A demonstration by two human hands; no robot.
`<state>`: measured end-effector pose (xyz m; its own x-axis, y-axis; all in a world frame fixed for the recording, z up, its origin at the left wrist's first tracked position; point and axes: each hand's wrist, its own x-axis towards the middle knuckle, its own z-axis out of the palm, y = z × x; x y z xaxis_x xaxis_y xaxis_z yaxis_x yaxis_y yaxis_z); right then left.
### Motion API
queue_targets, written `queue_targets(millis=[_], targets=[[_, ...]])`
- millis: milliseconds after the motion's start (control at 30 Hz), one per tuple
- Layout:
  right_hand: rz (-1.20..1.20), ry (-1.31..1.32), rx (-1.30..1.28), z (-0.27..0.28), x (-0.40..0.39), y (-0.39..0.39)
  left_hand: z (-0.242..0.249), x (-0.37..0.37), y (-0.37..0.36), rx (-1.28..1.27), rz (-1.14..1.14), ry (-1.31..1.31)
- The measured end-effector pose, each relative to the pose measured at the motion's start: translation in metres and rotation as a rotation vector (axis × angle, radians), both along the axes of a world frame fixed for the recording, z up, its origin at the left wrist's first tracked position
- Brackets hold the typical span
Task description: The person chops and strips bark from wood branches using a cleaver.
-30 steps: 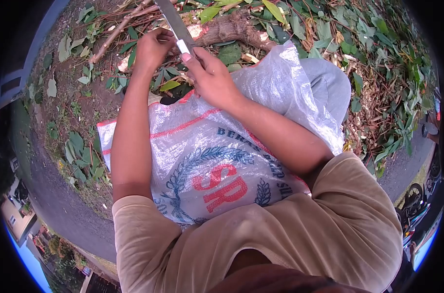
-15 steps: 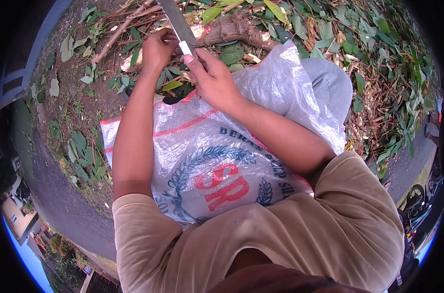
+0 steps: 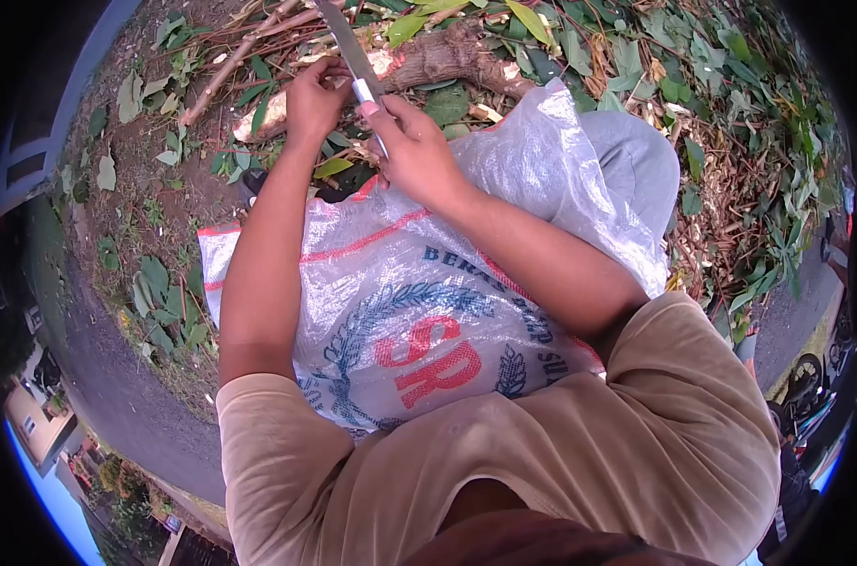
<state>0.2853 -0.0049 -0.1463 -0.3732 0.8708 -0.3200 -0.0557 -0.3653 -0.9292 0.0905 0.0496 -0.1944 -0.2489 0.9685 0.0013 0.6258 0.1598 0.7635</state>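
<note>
My right hand (image 3: 414, 151) is wrapped around the white handle of a long knife (image 3: 350, 45), whose broad grey blade points up and away. Close to the left of the blade is my left hand (image 3: 315, 102), its fingers curled together; what they pinch, if anything, is hidden. Just beyond both hands lies a thick, rough-barked log (image 3: 442, 58) with pale cut patches. A lighter piece of wood (image 3: 263, 118) shows beside my left wrist. Over my lap is spread a white woven sack (image 3: 353, 255) with red and blue print.
Thin branches (image 3: 230, 71) lie on the soil at the upper left. Green leaves (image 3: 626, 57) and wood chips (image 3: 716, 203) cover the ground at the right. A paved strip (image 3: 117, 377) runs along the left, and a bicycle (image 3: 804, 377) stands at the far right.
My left hand has shifted slightly to the right, nearer the blade. The knife has moved a little to the right with my right hand still around its handle.
</note>
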Motion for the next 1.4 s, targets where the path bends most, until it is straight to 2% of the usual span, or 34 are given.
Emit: queue_targets(millis=[67, 167, 233, 467, 533, 667, 733, 867, 967, 1033, 1133, 1200, 1267, 1333, 1400], targets=[[0.003, 0.023, 0.065, 0.01, 0.0, 0.002, -0.004, 0.002, 0.001, 0.041, 0.028, 0.089], [0.024, 0.141, -0.073, 0.011, 0.001, 0.004, -0.005, 0.006, 0.001, 0.062, 0.031, 0.033], [-0.012, 0.199, -0.375, -0.009, 0.002, 0.009, -0.012, 0.003, 0.006, 0.066, -0.008, -0.062], [-0.014, 0.121, -0.242, 0.002, 0.003, 0.003, -0.013, 0.0, 0.007, 0.038, -0.01, -0.201], [-0.014, 0.088, -0.07, 0.004, 0.002, 0.003, -0.009, 0.0, 0.008, 0.008, 0.005, -0.179], [-0.02, 0.084, 0.054, 0.011, -0.001, 0.006, -0.011, 0.0, 0.008, 0.024, 0.015, -0.171], [0.006, 0.164, -0.18, 0.017, 0.0, 0.003, -0.01, -0.001, 0.009, 0.0, 0.016, -0.177], [-0.023, 0.205, -0.358, 0.0, -0.001, 0.003, 0.002, 0.004, 0.006, -0.024, 0.009, -0.184], [-0.028, 0.173, -0.343, -0.003, -0.003, 0.002, 0.005, 0.005, 0.005, -0.041, 0.024, -0.186], [-0.015, 0.053, -0.094, -0.019, -0.005, 0.0, -0.003, 0.0, 0.007, -0.03, 0.009, -0.208], [-0.001, -0.047, -0.004, -0.006, -0.003, 0.001, -0.017, -0.007, 0.012, -0.012, 0.0, -0.227], [0.011, -0.064, 0.023, 0.004, -0.001, -0.001, -0.013, -0.006, 0.011, -0.009, 0.003, -0.22], [0.018, -0.082, 0.048, 0.006, -0.001, -0.004, -0.006, -0.005, 0.011, -0.043, -0.004, -0.043], [0.014, -0.052, 0.087, 0.003, -0.002, -0.008, 0.016, -0.003, 0.011, -0.115, 0.027, -0.059], [0.029, -0.062, 0.06, -0.002, -0.003, -0.007, 0.016, -0.011, 0.014, -0.188, 0.06, -0.075]])
